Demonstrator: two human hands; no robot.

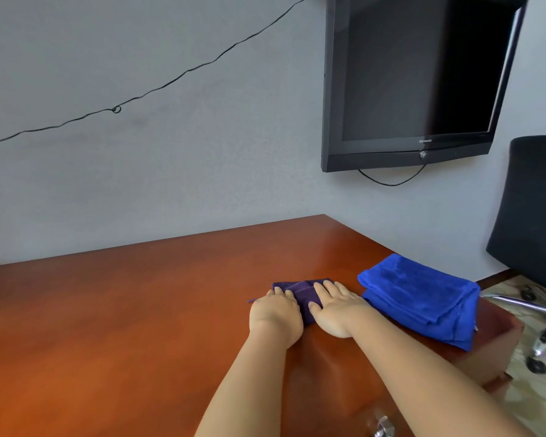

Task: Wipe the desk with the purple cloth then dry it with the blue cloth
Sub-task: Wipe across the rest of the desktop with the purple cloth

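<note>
Folded purple cloth (pixel 300 293) flat on the glossy reddish-brown desk (pixel 108 310), pressed under both hands, folded bright blue cloth (pixel 420 298) just right of the grip, near the desk's right edge

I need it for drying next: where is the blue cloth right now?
In the head view, the blue cloth lies folded on the desk near its right edge, just right of the right hand and the purple cloth.
</note>
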